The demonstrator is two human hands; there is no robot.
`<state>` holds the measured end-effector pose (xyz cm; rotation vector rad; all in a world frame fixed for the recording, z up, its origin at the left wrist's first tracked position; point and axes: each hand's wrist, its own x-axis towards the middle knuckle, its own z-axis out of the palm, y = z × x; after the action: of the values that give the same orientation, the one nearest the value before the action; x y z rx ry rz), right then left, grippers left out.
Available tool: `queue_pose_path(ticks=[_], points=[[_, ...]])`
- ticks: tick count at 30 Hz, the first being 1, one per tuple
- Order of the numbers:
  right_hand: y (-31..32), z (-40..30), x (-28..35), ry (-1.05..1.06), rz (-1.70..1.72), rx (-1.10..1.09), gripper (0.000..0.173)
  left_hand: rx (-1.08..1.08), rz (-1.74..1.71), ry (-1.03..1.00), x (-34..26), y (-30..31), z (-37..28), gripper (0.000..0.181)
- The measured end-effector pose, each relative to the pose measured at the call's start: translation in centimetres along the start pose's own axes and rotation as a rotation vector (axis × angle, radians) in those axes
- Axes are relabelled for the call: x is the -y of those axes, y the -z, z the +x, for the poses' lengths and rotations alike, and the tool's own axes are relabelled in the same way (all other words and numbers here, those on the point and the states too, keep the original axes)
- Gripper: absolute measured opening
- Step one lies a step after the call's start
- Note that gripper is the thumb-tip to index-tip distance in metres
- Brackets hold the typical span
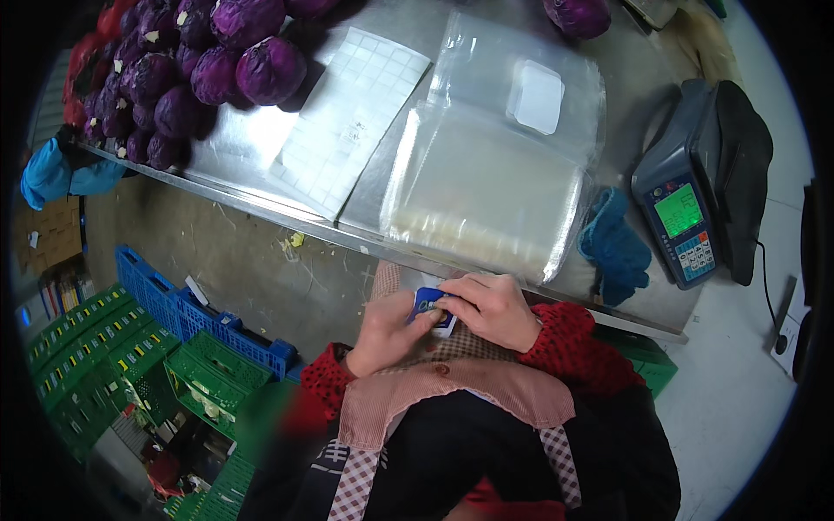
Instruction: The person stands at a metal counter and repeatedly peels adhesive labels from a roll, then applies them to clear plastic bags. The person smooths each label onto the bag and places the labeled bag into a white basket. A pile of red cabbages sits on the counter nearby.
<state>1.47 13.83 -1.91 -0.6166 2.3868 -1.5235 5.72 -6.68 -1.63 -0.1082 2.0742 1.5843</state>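
Close in front of my apron, both hands meet at a small blue-and-white printed packet [427,297]. My left hand [389,327] grips its left side, with the thumb across the lower front. From the right, my right hand [496,309] pinches it between thumb and fingers; these fingers hide part of it. Just beyond, a stack of clear plastic bags [485,189] lies on the metal table [244,140]. Several white cards [538,98] rest on the bags. Left of them is a sheet marked with a grid of labels [355,111].
Red cabbages [270,68] are heaped at the table's far left. A blue glove [619,251] and a lit digital scale [681,208] stand right. Blue sleeves [65,176] of a person show at left. Green crates [215,378] and a blue pallet [195,312] occupy the floor lower left.
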Motion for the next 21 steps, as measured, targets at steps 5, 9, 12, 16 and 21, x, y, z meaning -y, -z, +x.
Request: queue_pose_path(ticks=[5, 9, 12, 16, 21], points=[[-1.0, 0.7, -0.8, 0.143, -0.181, -0.082, 0.01, -0.161, -0.1, 0.189, 0.7, -1.6, 0.0, 0.029], [4.3, 4.7, -2.5, 0.334, -0.446, -0.179, 0.01, -0.181, -0.177, 0.268, 1.4, -1.6, 2.2, 0.034], [11.9, 9.4, -8.8, 0.004, -0.547, -0.539, 0.017, -0.185, -0.212, 0.359, 2.9, -2.0, 2.5, 0.035], [17.8, 12.8, -15.9, -0.13, -1.032, -0.524, 0.024, -0.141, -0.115, 0.331, 3.7, -1.4, 2.5, 0.03], [17.9, 11.9, -16.4, 0.102, -0.973, -0.658, 0.012, -0.342, 0.691, -0.291, 0.1, 0.6, 2.4, 0.027]])
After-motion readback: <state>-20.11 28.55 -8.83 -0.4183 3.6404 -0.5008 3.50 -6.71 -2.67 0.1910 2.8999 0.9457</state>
